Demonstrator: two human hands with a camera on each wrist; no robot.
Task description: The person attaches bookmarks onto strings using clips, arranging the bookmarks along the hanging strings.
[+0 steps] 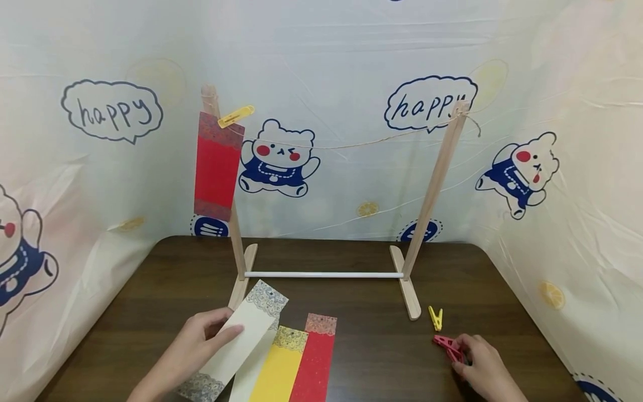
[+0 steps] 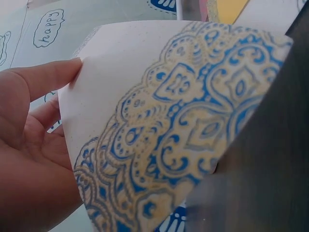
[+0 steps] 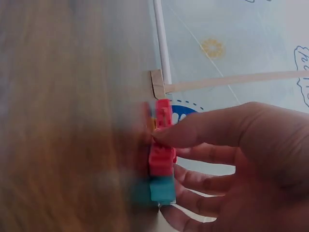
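Red clothespin (image 1: 449, 347) under right fingers (image 1: 464, 353)

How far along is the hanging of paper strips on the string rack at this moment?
Done: one red strip hangs by a yellow peg. In hand: left hand grips the cream strip; right hand pinches a red peg. Left: yellow strip and red table strip.

two bare hands (image 1: 201, 340), no sleeves
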